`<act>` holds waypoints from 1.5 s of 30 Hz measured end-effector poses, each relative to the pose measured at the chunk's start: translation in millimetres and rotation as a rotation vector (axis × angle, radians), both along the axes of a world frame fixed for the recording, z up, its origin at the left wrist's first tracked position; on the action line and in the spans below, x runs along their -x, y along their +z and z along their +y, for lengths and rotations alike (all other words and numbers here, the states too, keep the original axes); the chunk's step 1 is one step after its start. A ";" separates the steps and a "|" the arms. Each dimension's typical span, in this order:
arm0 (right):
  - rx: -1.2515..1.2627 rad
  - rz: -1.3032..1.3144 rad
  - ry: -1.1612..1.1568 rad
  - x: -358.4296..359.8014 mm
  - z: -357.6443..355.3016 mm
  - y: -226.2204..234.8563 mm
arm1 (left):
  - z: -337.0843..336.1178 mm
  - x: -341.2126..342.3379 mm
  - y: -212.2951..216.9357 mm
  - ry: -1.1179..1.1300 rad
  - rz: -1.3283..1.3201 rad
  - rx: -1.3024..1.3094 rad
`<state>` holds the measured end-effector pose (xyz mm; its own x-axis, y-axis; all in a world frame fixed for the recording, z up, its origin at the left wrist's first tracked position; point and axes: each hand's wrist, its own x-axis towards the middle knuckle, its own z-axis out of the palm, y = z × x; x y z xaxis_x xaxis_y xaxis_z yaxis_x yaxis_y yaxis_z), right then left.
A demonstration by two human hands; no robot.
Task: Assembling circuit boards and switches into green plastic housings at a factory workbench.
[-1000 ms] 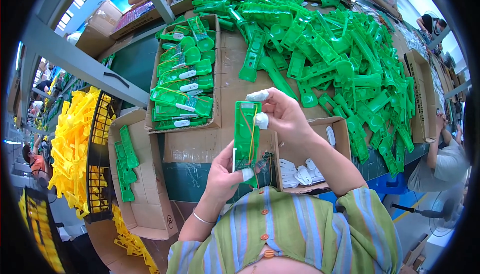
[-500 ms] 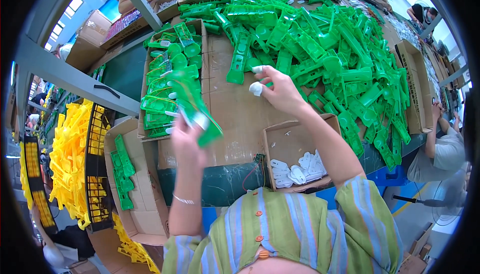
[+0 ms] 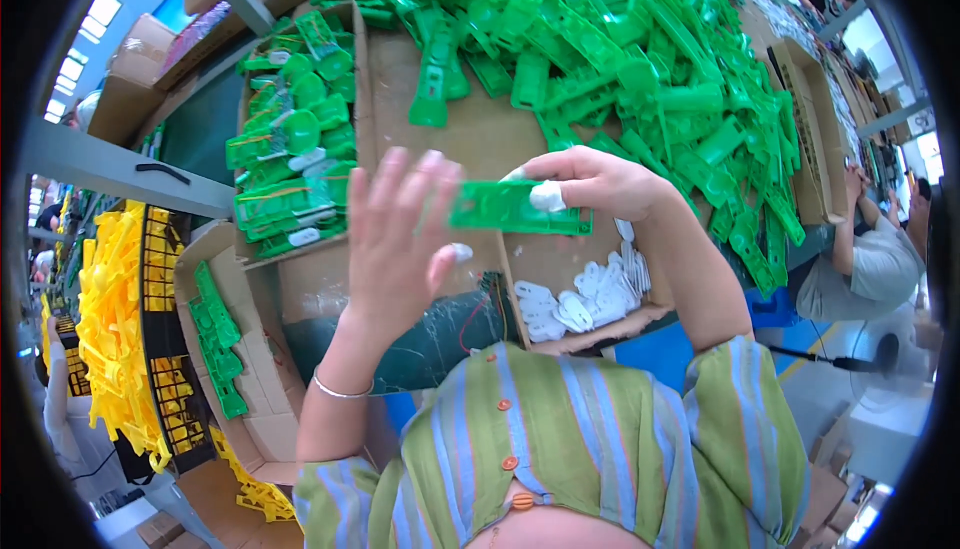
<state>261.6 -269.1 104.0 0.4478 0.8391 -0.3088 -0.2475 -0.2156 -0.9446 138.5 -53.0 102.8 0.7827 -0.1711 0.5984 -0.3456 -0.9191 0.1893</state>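
Green plastic piece [image 3: 515, 207] now pinched in right hand [image 3: 597, 181]; left hand [image 3: 400, 239] has let go, open.

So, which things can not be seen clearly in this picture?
- Head view: the near end of the green plastic piece is covered by the right hand.
- The left hand shows its back, so its palm side is hidden; whether it touches the piece is unclear.
- The white parts in the small box are too small for their shape.
- The green pile is cut off by the top rim.
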 end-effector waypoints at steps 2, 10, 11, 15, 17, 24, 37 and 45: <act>-0.001 0.025 0.112 12.7 -10.0 4.7 | -6.1 6.2 -7.8 -0.168 0.094 -0.278; 1.150 -1.132 -0.071 58.7 -68.8 -82.7 | 4.5 34.7 -46.6 -0.118 0.627 1.664; 1.189 -1.154 -0.143 62.7 -66.2 -91.7 | 0.9 38.5 -50.0 -0.211 0.695 1.956; 0.850 -1.119 -0.215 60.3 -67.9 -95.4 | -4.3 47.8 -50.3 -0.222 0.636 1.822; 0.824 -1.101 -0.174 64.6 -61.8 -89.8 | -7.3 50.6 -53.4 -0.150 0.619 1.775; 0.750 -1.081 -0.017 59.9 -57.9 -90.0 | -7.6 57.2 -57.6 -0.075 0.596 1.725; -0.261 -0.080 -0.221 77.6 7.7 -35.8 | -23.4 66.9 -50.2 -0.098 0.603 1.580; -0.207 -0.178 -0.011 90.3 32.3 -32.9 | -24.3 75.5 -59.6 -0.165 0.556 1.582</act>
<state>171.3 -236.8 71.1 0.4892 0.8709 -0.0474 -0.0752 -0.0120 -0.9971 63.0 -77.3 43.3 0.9792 0.1895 -0.0726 0.0092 0.3160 0.9487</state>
